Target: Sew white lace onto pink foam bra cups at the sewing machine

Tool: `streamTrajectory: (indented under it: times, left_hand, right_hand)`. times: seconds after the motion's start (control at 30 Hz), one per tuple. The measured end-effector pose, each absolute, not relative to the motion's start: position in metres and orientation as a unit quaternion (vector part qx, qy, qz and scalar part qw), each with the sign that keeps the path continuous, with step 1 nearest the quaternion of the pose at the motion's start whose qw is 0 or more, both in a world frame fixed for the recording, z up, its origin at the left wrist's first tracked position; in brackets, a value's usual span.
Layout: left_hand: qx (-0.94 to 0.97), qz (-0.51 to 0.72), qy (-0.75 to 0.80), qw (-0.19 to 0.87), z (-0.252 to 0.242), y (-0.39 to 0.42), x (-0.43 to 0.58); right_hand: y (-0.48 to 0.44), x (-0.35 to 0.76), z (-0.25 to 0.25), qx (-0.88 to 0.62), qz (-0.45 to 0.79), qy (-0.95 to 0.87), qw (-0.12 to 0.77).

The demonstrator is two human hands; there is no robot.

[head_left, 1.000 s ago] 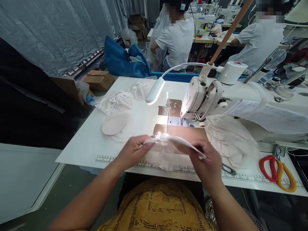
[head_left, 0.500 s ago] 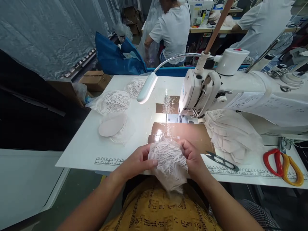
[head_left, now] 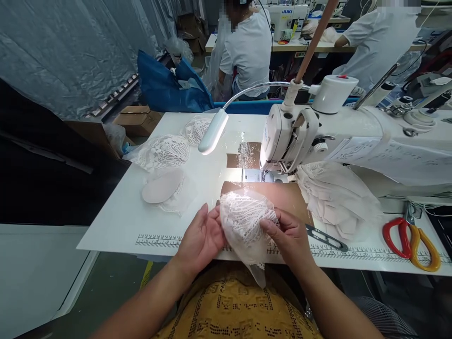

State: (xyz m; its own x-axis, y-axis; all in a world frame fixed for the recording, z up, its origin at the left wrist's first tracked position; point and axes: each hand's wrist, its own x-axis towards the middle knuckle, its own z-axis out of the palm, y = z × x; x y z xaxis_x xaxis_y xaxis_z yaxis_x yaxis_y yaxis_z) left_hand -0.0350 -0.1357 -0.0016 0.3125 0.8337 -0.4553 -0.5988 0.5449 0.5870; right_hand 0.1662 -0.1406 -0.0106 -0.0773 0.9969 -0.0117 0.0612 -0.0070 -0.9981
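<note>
A white lace piece with a sheer fabric edge [head_left: 247,219], rounded like a bra cup, is held over the table's front edge. My right hand [head_left: 291,235] pinches its right side, thumb on top. Palm up at its left side, my left hand [head_left: 205,238] is open, the thumb stands apart and the fingertips touch or pass under the lace edge. A loose tip of sheer fabric hangs down toward my lap. Just behind the lace is the brown-covered patch [head_left: 282,195] in front of the sewing machine [head_left: 282,136].
Lace pieces [head_left: 165,150] and a smooth pale oval pad [head_left: 162,186] lie at the left. Stacked pale fabric pieces [head_left: 339,202], thread snips [head_left: 328,238] and red-and-orange-handled scissors [head_left: 411,240] lie right. A lamp [head_left: 213,132] overhangs the table. Two people sit beyond.
My left thumb has let go of the lace and the left palm has turned up. My right thumb has come over the lace's front, and the piece now lies flatter.
</note>
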Motion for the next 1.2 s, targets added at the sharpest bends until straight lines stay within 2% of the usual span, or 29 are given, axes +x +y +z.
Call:
streamTrajectory:
  times: [0.13,0.27,0.43,0.53,0.63,0.7,0.8,0.93,1.2]
  left_hand:
    - [0.198,0.383,0.323,0.843,-0.002,-0.147,-0.017]
    - [0.230,0.376,0.376,0.815,-0.010,-0.153,-0.010]
    - [0.297,0.323,0.414,0.797,-0.015,-0.150,-0.050]
    - [0.456,0.393,0.459,0.653,-0.002,-0.142,-0.075]
    - [0.630,0.343,0.458,0.525,0.018,-0.132,-0.078]
    - [0.675,0.267,0.439,0.530,0.026,-0.126,-0.070]
    - [0.687,0.213,0.415,0.557,0.027,-0.121,-0.056]
    - [0.707,0.213,0.382,0.556,0.021,-0.120,-0.048]
    - [0.705,0.240,0.378,0.550,0.028,-0.109,-0.044]
  right_hand:
    - [-0.140,0.154,-0.005,-0.496,0.455,-0.565,0.478]
    - [-0.141,0.153,-0.009,-0.491,0.524,-0.503,0.481]
    - [-0.135,0.171,-0.013,-0.467,0.587,-0.372,0.546]
    - [-0.133,0.174,-0.007,-0.452,0.606,-0.440,0.484]
    - [-0.133,0.166,-0.001,-0.416,0.614,-0.538,0.401]
    - [-0.134,0.159,0.002,-0.397,0.613,-0.571,0.375]
    - [-0.135,0.153,0.005,-0.419,0.552,-0.607,0.389]
    - [-0.133,0.153,0.006,-0.447,0.462,-0.633,0.431]
    - [-0.129,0.152,0.008,-0.492,0.442,-0.630,0.407]
